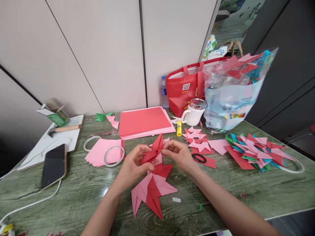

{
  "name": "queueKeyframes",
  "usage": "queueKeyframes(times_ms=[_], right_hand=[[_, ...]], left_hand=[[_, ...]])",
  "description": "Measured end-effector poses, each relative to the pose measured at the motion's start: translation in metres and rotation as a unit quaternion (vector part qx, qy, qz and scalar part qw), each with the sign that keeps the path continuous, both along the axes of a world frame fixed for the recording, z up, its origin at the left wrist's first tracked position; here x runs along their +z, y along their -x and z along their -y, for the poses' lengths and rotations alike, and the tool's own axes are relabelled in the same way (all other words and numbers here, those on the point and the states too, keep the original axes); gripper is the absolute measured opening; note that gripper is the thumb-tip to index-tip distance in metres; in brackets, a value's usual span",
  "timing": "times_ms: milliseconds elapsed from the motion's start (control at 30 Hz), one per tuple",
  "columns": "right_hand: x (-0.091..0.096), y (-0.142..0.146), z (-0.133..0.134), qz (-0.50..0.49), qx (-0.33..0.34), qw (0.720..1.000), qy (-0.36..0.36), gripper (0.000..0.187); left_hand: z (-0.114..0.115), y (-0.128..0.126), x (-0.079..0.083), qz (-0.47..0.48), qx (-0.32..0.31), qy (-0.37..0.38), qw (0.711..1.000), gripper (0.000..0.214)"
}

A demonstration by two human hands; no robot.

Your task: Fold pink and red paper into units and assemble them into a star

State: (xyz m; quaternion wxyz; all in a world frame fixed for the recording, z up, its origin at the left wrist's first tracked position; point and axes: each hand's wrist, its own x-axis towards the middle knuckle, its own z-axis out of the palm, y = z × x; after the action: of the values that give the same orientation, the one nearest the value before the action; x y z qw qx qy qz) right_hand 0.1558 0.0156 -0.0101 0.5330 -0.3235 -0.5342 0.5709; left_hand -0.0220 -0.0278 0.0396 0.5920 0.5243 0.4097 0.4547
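Observation:
Between my two hands is a folded red paper piece (154,152), lifted a little over the table. My left hand (135,162) grips its left side, thumb below and fingers bent over it. My right hand (178,154) pinches its right edge between thumb and fingertips. Just below lies a star-like paper shape (154,191) of alternating pink and red folded points. Its upper part is partly hidden by my hands and the red piece. A small white strip (176,199) lies to the right of the star.
Pink paper squares (102,152) with tape rolls (114,156) lie left. Behind are red sheets (146,121), a glue stick (178,128) and a white mug (194,113). Right are scissors (199,158), folded pieces (261,150) and a plastic bag (225,105). A phone (54,166) and hammer (65,128) lie far left.

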Motion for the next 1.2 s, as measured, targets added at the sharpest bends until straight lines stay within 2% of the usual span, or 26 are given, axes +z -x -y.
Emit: queueKeyframes(times_ms=[200, 333, 400, 600, 800, 933, 1133, 1200], right_hand=[[-0.001, 0.004, 0.003, -0.033, -0.029, 0.999, -0.007, 0.017], [0.000, 0.006, 0.007, -0.024, -0.030, 0.999, -0.012, 0.015], [0.000, 0.007, 0.008, -0.013, -0.026, 0.999, -0.026, 0.016], [0.001, 0.009, 0.010, -0.005, -0.073, 0.995, -0.066, 0.016], [0.000, 0.012, 0.009, -0.057, -0.072, 0.996, -0.010, 0.022], [-0.003, 0.013, 0.009, -0.069, -0.079, 0.994, 0.040, 0.027], [-0.006, 0.017, 0.012, -0.086, -0.076, 0.992, 0.061, 0.034], [-0.005, 0.018, 0.013, -0.092, -0.070, 0.991, 0.066, 0.037]], left_hand=[[0.000, -0.004, -0.010, -0.146, 0.128, -0.094, 0.976, 0.023], [-0.001, -0.004, -0.012, -0.164, 0.163, -0.148, 0.962, 0.003], [-0.001, -0.005, -0.011, -0.162, 0.177, -0.151, 0.959, 0.002], [0.001, -0.009, -0.011, -0.138, 0.191, -0.123, 0.964, 0.002], [0.002, -0.014, -0.017, -0.101, 0.203, -0.081, 0.970, 0.012], [0.002, -0.014, -0.020, -0.095, 0.189, -0.067, 0.975, 0.019], [0.000, -0.015, -0.019, -0.063, 0.163, -0.014, 0.984, 0.043], [-0.001, -0.014, -0.019, -0.068, 0.163, 0.006, 0.984, 0.043]])
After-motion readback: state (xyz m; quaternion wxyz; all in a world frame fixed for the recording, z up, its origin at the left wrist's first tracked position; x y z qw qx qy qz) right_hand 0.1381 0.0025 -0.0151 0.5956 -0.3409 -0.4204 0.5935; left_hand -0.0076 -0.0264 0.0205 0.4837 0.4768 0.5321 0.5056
